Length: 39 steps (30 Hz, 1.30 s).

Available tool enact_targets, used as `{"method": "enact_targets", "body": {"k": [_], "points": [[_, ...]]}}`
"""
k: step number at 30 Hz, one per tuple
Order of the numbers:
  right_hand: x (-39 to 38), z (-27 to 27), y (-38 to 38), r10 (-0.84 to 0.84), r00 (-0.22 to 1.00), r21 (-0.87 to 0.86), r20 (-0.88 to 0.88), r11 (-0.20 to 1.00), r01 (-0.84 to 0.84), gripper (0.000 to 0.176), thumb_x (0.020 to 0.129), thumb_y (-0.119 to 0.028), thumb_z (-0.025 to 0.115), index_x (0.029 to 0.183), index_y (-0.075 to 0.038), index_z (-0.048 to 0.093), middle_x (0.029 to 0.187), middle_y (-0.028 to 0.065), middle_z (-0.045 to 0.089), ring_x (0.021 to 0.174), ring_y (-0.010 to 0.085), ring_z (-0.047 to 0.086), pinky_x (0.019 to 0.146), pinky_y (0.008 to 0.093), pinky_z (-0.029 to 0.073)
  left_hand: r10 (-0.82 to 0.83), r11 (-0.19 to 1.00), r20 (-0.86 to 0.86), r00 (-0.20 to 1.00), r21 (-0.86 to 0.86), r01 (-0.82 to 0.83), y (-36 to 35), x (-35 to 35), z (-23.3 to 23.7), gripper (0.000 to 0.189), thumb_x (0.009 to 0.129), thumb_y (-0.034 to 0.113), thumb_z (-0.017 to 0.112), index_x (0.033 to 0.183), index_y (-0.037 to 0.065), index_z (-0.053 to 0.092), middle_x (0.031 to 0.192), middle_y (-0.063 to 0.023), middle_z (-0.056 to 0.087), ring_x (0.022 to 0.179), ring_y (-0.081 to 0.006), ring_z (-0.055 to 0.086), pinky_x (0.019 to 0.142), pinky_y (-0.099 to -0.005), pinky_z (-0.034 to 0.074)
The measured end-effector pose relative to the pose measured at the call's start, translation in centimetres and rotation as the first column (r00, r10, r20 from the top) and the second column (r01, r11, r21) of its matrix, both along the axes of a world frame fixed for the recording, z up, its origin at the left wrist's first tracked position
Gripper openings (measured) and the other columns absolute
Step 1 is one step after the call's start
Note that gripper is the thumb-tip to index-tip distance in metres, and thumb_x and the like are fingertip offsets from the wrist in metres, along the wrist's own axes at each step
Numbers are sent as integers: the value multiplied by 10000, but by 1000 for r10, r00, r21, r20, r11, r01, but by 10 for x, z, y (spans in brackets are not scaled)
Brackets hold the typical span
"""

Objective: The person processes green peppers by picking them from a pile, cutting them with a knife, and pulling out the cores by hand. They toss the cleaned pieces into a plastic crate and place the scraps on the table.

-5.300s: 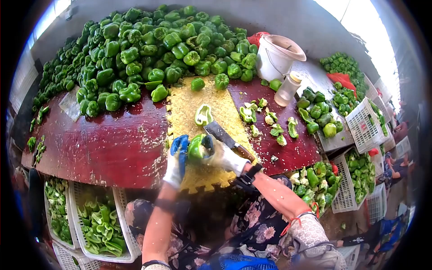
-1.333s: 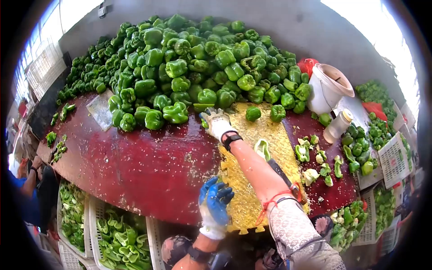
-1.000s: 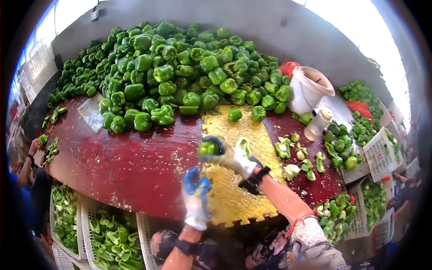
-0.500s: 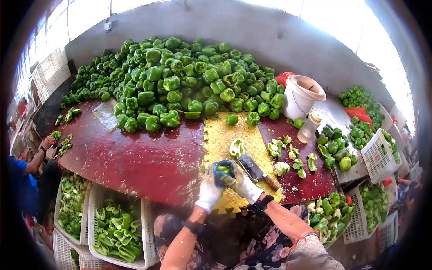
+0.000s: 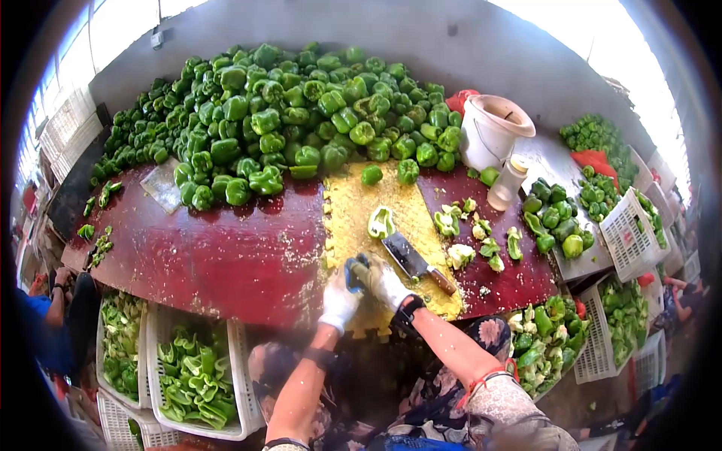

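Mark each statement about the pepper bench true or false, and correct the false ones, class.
1. The cleaver lies on the yellow mat. True.
2. The left hand and right hand are far apart, at opposite ends of the bench. False: they are close together over the mat.
3. The cut pepper near the cleaver's blade shows its pale inside. True.
4. The white bucket lies on its side. False: it stands upright, open at the top.
5. The bottle stands near the bucket. True.
6. The large white crate at the lower left holds carrots. False: it holds green pepper pieces.
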State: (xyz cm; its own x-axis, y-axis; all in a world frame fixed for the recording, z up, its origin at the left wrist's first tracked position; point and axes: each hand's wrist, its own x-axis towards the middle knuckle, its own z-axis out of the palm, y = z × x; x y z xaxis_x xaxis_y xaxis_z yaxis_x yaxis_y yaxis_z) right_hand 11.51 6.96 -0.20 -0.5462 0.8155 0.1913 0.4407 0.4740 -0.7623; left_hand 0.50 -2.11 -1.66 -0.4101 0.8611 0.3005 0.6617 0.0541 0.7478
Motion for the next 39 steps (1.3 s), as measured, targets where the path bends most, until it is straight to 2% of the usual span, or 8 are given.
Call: {"method": "enact_targets", "body": {"k": [2, 13, 16, 24, 26, 32, 36, 39], "points": [[-4, 11, 5, 75, 993, -309, 94, 950, -42, 635, 979, -493, 523, 1391, -11, 508, 1413, 244, 517, 1326, 369, 484, 1112, 414, 370, 25, 1000, -3, 1000, -8, -25, 1, -5, -7, 557, 714, 91, 756, 1240, 26, 582, 1014, -191, 696, 944, -351, 683, 843, -386, 551], [-33, 24, 1, 4, 928, -21, 372, 1000, 4, 559, 968, -555, 464, 1205, -77, 631, 1112, 262, 669, 1046, 382, 649, 882, 459, 504, 117, 992, 347, 931, -3, -124, 1, -18, -27, 271, 804, 48, 705, 1066, 9, 650, 899, -180, 704, 779, -304, 679, 744, -386, 534], [-37, 45, 1, 9, 956, -292, 293, 953, 80, 641, 962, -583, 459, 1274, -36, 578, 1262, 271, 604, 1088, 422, 624, 925, 467, 500, 50, 989, 614, 788, 80, -125, 3, -18, -33, 346, 798, 15, 710, 1139, 9, 647, 965, -139, 712, 836, -249, 681, 771, -349, 537], [65, 112, -22, -174, 895, 112, 411, 984, 139, 653, 912, -472, 642, 1403, -77, 474, 1328, 247, 532, 1184, 356, 550, 1006, 484, 469, -42, 999, -212, 976, 7, 45, -13, -4, 5, 762, 742, 72, 729, 1436, 86, 415, 1204, -251, 595, 1048, -420, 616, 891, -462, 527], [103, 87, -7, -371, 742, 301, 559, 924, 236, 717, 862, -426, 687, 1411, -32, 448, 1341, 251, 527, 1202, 368, 547, 1038, 502, 429, -79, 991, -177, 981, -124, 57, -11, -1, 15, 824, 755, 101, 753, 1485, 113, 371, 1315, -263, 534, 1093, -428, 604, 951, -446, 515], [141, 88, -3, -124, 622, 62, 773, 991, 120, 507, 857, -359, 650, 1281, -92, 570, 1252, 188, 610, 1193, 347, 574, 985, 445, 480, -86, 971, -186, 979, -236, 41, -5, 9, 16, 849, 803, 215, 768, 1525, 150, 326, 1500, -273, 384, 1240, -435, 542, 1041, -428, 470], [160, 40, 16, -13, 998, -476, 65, 878, 42, 589, 821, -264, 721, 1332, -51, 519, 1202, 170, 621, 1097, 280, 606, 923, 388, 507, -90, 994, -80, 993, -74, 84, -12, 8, 13, 859, 776, 251, 788, 1506, 129, 351, 1400, -231, 497, 1229, -397, 543, 1029, -420, 473], [154, 68, -14, -85, 995, -428, -49, 902, 56, 569, 844, -277, 695, 1316, -51, 471, 1143, 145, 620, 990, 227, 605, 821, 369, 532, -40, 999, -11, 999, 25, 40, -14, 8, 16, 753, 716, 190, 820, 1383, 83, 489, 1251, -172, 622, 1131, -350, 617, 973, -405, 501]]}}
